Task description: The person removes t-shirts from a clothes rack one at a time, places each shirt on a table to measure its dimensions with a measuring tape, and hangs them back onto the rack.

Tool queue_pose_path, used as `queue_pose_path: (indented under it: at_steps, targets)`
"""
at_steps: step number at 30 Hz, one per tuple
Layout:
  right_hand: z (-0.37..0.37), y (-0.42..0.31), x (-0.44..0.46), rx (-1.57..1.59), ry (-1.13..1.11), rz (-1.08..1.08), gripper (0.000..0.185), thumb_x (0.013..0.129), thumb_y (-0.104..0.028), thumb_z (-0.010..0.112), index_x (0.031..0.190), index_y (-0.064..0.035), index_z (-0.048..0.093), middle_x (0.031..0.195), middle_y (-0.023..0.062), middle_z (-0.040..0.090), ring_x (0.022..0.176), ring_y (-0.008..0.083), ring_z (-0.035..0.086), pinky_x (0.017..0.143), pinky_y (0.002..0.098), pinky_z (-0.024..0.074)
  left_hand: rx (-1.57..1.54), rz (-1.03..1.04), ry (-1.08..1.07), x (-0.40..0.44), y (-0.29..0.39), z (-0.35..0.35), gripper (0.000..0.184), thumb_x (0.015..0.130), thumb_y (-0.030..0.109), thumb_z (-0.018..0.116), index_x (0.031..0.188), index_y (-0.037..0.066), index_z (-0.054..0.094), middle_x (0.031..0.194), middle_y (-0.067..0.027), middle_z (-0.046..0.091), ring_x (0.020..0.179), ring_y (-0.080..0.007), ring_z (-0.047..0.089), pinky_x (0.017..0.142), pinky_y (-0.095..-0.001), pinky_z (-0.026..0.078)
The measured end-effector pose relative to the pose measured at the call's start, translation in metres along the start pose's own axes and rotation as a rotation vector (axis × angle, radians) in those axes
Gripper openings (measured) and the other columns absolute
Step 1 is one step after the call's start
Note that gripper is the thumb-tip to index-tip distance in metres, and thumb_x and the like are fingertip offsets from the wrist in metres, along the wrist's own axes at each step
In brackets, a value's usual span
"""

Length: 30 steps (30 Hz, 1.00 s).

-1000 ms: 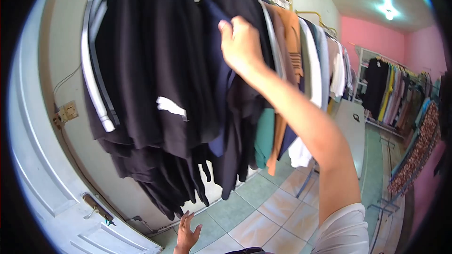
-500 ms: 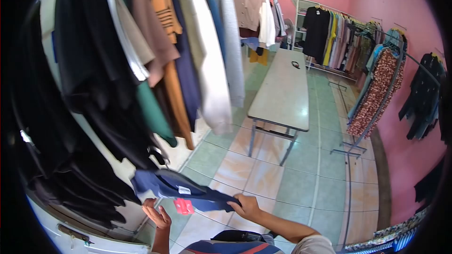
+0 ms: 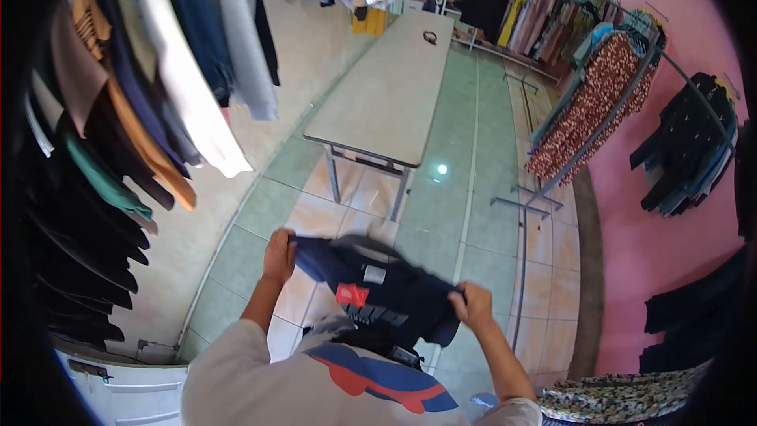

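A dark navy T-shirt (image 3: 418, 292) is stretched out in front of my body, with grey lettering on its chest. A red tag (image 3: 352, 294) hangs near its neckline, and a white label (image 3: 374, 274) shows inside the collar. My left hand (image 3: 278, 256) is closed on one shoulder of the shirt. At the opposite shoulder, my right hand (image 3: 473, 305) grips the fabric with bent fingers. The collar area is slightly blurred, so I cannot tell whether a hanger is inside.
A long pale table (image 3: 378, 95) stands ahead, with a small dark strap-like object (image 3: 430, 37) on it. Hanging clothes (image 3: 181, 55) line the left wall. On the right are a metal rack (image 3: 607, 114) with patterned garments and dark clothes (image 3: 686, 142) against the pink wall.
The shirt has come away from the left-hand clothes to in front of my body. My left hand, open beside it before, now grips its shoulder. The view has turned right.
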State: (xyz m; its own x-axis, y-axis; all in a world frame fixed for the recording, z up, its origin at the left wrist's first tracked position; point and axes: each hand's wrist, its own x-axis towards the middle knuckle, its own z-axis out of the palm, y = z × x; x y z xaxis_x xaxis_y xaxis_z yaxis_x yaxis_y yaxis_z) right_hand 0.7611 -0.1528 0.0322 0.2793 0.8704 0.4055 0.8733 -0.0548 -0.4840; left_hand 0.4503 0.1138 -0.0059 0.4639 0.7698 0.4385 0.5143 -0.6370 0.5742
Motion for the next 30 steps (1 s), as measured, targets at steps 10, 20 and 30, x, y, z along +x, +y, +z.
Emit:
queue_pose_path:
  at_steps: [10, 20, 30]
  targets:
    - [-0.049, 0.122, 0.118, -0.268, 0.343, -0.058, 0.022, 0.074, -0.015, 0.064, 0.087, -0.0022, 0.053, 0.073, 0.0119, 0.052, 0.066, 0.0297, 0.052, 0.057, 0.0373, 0.0416, -0.235, 0.109, 0.059, 0.142, 0.099, 0.119, 0.015, 0.081, 0.011, 0.058, 0.091, 0.001, 0.051, 0.084, -0.0155, 0.054, 0.081, -0.0338, 0.054, 0.071, -0.0367, 0.044]
    - [-0.092, 0.288, 0.174, -0.494, 0.395, -0.024, 0.030, 0.077, -0.036, 0.054, 0.074, -0.0056, 0.054, 0.065, 0.0111, 0.048, 0.063, 0.0300, 0.048, 0.055, 0.0408, 0.0365, -0.444, 0.084, -0.423, 0.265, 0.101, 0.273, 0.022, 0.072, 0.006, 0.066, 0.092, 0.007, 0.058, 0.084, -0.0105, 0.058, 0.078, -0.0266, 0.058, 0.068, -0.0329, 0.045]
    - [-0.148, 0.395, 0.218, -0.691, 0.675, 0.035, 0.043, 0.092, -0.039, 0.031, 0.079, -0.0021, 0.048, 0.064, 0.0143, 0.041, 0.056, 0.0331, 0.041, 0.051, 0.0419, 0.0319, -0.436, 0.171, -0.339, 0.354, 0.142, 0.349, 0.022, 0.070, 0.010, 0.062, 0.091, 0.005, 0.054, 0.084, -0.0108, 0.053, 0.077, -0.0278, 0.054, 0.068, -0.0336, 0.045]
